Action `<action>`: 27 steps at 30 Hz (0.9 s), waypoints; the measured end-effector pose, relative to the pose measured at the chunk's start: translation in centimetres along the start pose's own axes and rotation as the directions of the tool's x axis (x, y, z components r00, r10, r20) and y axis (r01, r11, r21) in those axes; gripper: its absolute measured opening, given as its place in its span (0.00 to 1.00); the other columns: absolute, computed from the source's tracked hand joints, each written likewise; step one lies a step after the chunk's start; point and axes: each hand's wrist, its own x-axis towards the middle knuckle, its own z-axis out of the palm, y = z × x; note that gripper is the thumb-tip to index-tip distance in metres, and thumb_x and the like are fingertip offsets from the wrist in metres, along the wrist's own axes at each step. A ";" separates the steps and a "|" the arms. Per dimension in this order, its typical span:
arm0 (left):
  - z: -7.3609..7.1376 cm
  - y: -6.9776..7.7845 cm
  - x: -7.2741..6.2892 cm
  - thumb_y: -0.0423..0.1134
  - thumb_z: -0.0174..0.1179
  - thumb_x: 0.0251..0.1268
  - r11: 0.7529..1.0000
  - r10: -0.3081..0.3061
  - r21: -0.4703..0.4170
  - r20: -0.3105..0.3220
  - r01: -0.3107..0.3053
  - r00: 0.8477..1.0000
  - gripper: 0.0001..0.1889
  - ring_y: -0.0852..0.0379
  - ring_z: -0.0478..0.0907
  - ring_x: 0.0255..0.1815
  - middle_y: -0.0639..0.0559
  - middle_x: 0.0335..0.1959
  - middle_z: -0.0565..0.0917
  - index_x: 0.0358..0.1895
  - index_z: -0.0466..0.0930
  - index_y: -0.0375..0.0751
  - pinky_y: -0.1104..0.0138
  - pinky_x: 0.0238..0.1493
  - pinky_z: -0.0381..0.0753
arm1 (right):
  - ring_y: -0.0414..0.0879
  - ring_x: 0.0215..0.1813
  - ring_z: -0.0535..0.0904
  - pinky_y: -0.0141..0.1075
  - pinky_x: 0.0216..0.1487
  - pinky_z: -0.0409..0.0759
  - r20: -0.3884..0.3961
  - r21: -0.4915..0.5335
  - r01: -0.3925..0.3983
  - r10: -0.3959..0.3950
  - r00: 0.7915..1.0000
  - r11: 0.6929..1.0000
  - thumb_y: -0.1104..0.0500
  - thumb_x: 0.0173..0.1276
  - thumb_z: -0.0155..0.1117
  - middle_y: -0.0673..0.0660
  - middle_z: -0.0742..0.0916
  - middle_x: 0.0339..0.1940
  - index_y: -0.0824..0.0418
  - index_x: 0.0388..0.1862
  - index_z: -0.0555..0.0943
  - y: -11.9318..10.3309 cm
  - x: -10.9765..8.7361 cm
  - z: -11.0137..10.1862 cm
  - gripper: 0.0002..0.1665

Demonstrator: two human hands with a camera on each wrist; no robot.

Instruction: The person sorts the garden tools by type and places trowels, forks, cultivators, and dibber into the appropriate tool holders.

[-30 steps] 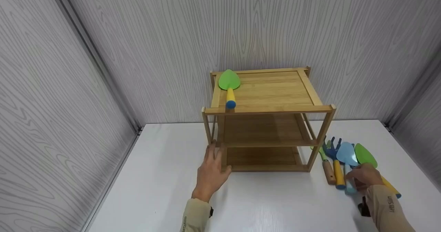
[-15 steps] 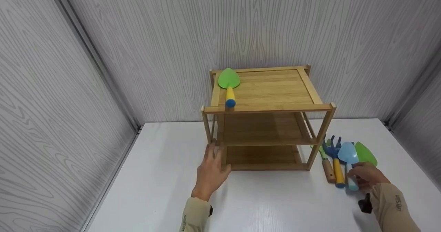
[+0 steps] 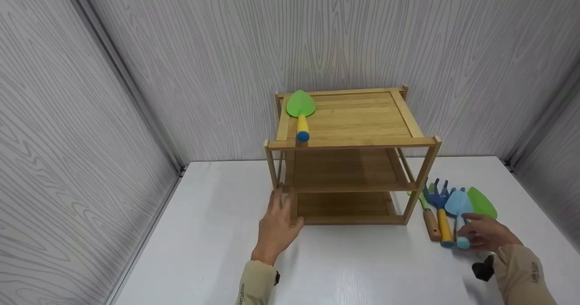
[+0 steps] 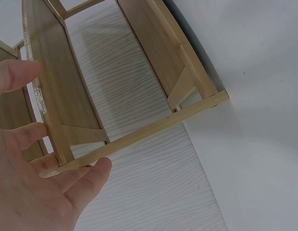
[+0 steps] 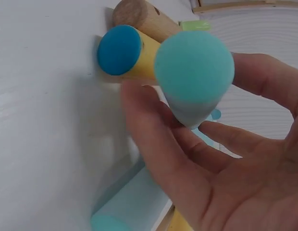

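Observation:
In the head view, my right hand pinches the handle of a light blue trowel between thumb and fingers. The right wrist view shows that trowel's teal handle end raised towards the camera, off the table. My left hand rests its spread fingers against the front left post of the wooden shelf rack. In the left wrist view, its fingertips touch the post and the thumb lies near a shelf edge. A green trowel with a yellow handle lies on the rack's top left.
Beside the rack lie a blue hand fork with a yellow handle, a wooden-handled tool with green metal, and a green blade. Another light blue handle lies under my right hand. Grey wood-patterned walls surround the white table.
My right hand has shifted slightly right, and the light blue trowel's handle end has tipped up in its grip. The yellow handle at far right is now hidden. The left hand stays put.

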 end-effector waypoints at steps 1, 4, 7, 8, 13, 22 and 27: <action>0.0 0.0 0.0 0.41 0.70 0.61 1.000 0.001 0.001 0.000 -0.001 1.000 0.39 0.34 0.69 0.69 0.33 0.75 0.61 0.75 0.65 0.37 0.63 0.25 0.84 | 0.54 0.48 0.76 0.45 0.53 0.83 0.009 0.002 0.006 -0.006 1.000 1.000 0.66 0.67 0.64 0.67 0.73 0.51 0.76 0.78 0.35 0.1 0.0 0.0 0.57; 0.0 0.0 0.0 0.41 0.70 0.60 1.000 0.003 0.002 0.000 -0.003 1.000 0.39 0.35 0.69 0.69 0.33 0.75 0.61 0.75 0.65 0.37 0.63 0.26 0.84 | 0.53 0.46 0.77 0.45 0.53 0.83 0.021 0.005 0.011 -0.011 1.000 1.000 0.67 0.67 0.62 0.67 0.75 0.50 0.76 0.78 0.34 0.3 0.0 -0.1 0.56; 0.0 -0.1 0.0 0.40 0.70 0.60 1.000 0.007 -0.005 -0.005 -0.007 1.000 0.39 0.36 0.70 0.68 0.33 0.74 0.62 0.75 0.65 0.36 0.63 0.26 0.84 | 0.52 0.45 0.79 0.45 0.52 0.82 0.023 0.005 0.012 -0.012 1.000 1.000 0.69 0.67 0.62 0.66 0.77 0.47 0.76 0.77 0.33 0.2 -0.1 0.0 0.57; 0.0 -0.1 0.0 0.40 0.70 0.61 1.000 0.006 -0.007 -0.005 -0.006 1.000 0.39 0.36 0.70 0.68 0.33 0.74 0.62 0.75 0.65 0.36 0.63 0.25 0.84 | 0.52 0.45 0.79 0.46 0.53 0.82 0.022 0.006 0.013 -0.013 1.000 1.000 0.69 0.66 0.62 0.67 0.77 0.48 0.77 0.77 0.32 0.2 -0.2 0.0 0.57; -0.2 0.1 0.0 0.40 0.69 0.61 1.000 -0.006 -0.018 0.006 0.006 1.000 0.39 0.37 0.71 0.66 0.33 0.74 0.61 0.75 0.65 0.37 0.63 0.25 0.83 | 0.54 0.49 0.79 0.50 0.57 0.80 0.002 -0.046 0.086 -0.086 0.996 0.995 0.64 0.70 0.60 0.74 0.72 0.59 0.78 0.78 0.40 0.4 -1.3 0.1 0.51; -0.3 0.1 0.0 0.41 0.68 0.62 1.000 -0.006 -0.012 0.023 0.006 1.000 0.38 0.37 0.68 0.69 0.34 0.75 0.61 0.75 0.65 0.37 0.67 0.20 0.78 | 0.61 0.57 0.76 0.60 0.64 0.72 -0.023 -0.122 0.053 -0.056 0.998 0.991 0.67 0.67 0.62 0.83 0.53 0.73 0.74 0.79 0.36 0.3 -0.8 0.3 0.55; -0.4 0.1 -0.1 0.41 0.68 0.63 1.000 -0.005 -0.017 0.024 0.005 1.000 0.38 0.37 0.68 0.69 0.34 0.75 0.60 0.75 0.65 0.37 0.67 0.20 0.77 | 0.69 0.63 0.70 0.61 0.64 0.72 -0.012 -0.110 0.052 -0.053 0.999 0.993 0.68 0.68 0.62 0.84 0.50 0.73 0.74 0.79 0.36 0.4 -0.9 0.2 0.55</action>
